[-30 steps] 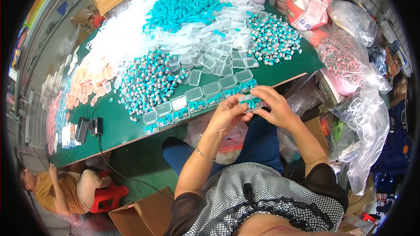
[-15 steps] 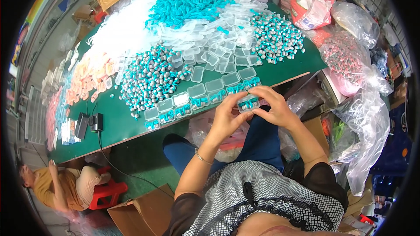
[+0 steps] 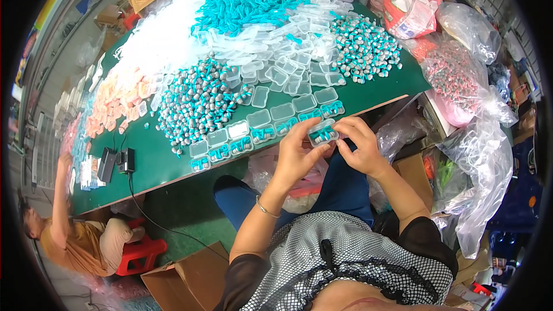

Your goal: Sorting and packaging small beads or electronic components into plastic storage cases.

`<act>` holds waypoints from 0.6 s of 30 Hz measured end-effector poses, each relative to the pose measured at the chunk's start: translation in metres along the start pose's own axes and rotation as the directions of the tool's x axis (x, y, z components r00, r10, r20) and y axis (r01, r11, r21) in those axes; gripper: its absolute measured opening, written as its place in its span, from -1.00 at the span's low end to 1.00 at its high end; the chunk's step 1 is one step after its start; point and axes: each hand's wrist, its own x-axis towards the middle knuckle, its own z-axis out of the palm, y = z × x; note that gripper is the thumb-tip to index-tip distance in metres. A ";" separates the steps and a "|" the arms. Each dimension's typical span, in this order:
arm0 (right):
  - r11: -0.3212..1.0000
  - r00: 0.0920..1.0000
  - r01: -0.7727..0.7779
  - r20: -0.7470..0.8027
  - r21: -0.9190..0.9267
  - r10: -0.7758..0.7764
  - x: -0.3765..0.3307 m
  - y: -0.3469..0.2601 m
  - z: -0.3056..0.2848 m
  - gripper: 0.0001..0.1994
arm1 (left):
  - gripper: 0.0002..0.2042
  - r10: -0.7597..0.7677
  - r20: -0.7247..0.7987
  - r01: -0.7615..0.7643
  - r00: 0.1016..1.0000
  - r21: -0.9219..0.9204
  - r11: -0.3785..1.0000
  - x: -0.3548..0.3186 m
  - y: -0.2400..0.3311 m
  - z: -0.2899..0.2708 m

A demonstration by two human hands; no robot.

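Table [image 3: 161, 167] front edge runs slantwise, rising to the right; both hands work just past it, over the lap. Row of open clear cases [image 3: 259, 118] sits along that edge, lids toward the piles. Green top shows left of the row, up to the black devices [image 3: 125, 161], and right of it toward the corner.

Behind: gray-and-teal pile [image 3: 196, 103], teal heap [image 3: 245, 8], loose clear cases [image 3: 276, 74], second gray-and-teal pile [image 3: 366, 49], orange pieces [image 3: 118, 101]. Plastic bags [image 3: 449, 80] at right, co-worker [image 3: 78, 247] on red stool [image 3: 141, 253] at lower left, cardboard box [image 3: 187, 279] on floor.

Left hand [image 3: 296, 152]: thumb and fingers closed on left side of small clear case [image 3: 322, 133], teal contents visible. Right hand [image 3: 364, 151]: fingers curled, narrow gap, tips pinching its right side. Lid fully down? Cannot tell.
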 end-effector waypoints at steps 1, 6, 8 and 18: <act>1.000 1.000 0.013 -0.003 -0.012 -0.013 0.000 0.000 0.000 -0.66 | -0.43 -0.001 -0.001 0.001 1.000 0.001 1.000 0.000 0.000 0.000; 0.988 0.997 0.072 -0.002 -0.138 -0.073 -0.002 0.002 0.001 -0.68 | -0.43 -0.018 -0.034 0.020 0.999 0.074 0.997 0.000 0.003 0.001; 0.943 0.982 0.178 -0.016 -0.282 -0.191 -0.004 0.004 0.002 -0.66 | -0.43 0.006 -0.043 -0.003 0.999 0.082 0.997 -0.001 0.001 0.001; 0.967 0.986 0.152 -0.034 -0.206 -0.162 0.001 0.007 -0.001 -0.74 | -0.46 -0.073 -0.028 0.072 0.997 -0.052 0.996 -0.003 -0.004 0.002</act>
